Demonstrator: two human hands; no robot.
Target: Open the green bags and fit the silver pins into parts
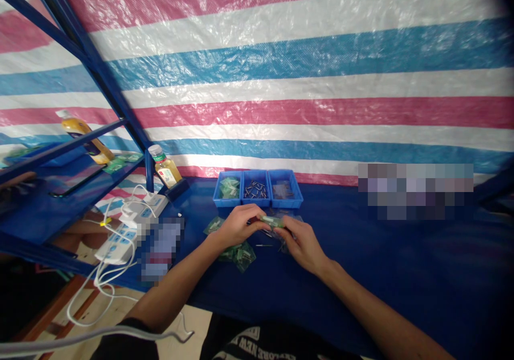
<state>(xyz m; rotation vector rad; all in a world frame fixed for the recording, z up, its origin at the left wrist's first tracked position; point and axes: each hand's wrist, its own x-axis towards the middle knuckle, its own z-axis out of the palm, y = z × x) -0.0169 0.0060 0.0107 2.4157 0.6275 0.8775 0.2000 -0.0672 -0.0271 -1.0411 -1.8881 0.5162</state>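
Observation:
Between my two hands, a small green-tinted plastic packet [273, 221] is pinched above the blue table. My left hand [244, 224] grips its left end and my right hand [302, 240] its right end, both with fingers closed. Just beyond them stand three joined blue bins: the left one holds green packets [229, 187], the middle one small metal pins [256, 189], the right one clear packets [282, 190]. More green packets [243, 257] lie below and beside my left hand. A thin metal pin [264, 245] rests on the table between my hands, and clear bags lie partly hidden behind my right hand.
White power strips [120, 240] with tangled cables lie at the left, near a blurred-out flat object [163, 247]. A bottle [164, 166] stands by the blue frame post. Another person's arm [86, 231] shows beyond the frame. Striped sheeting [305, 114] hangs behind the table.

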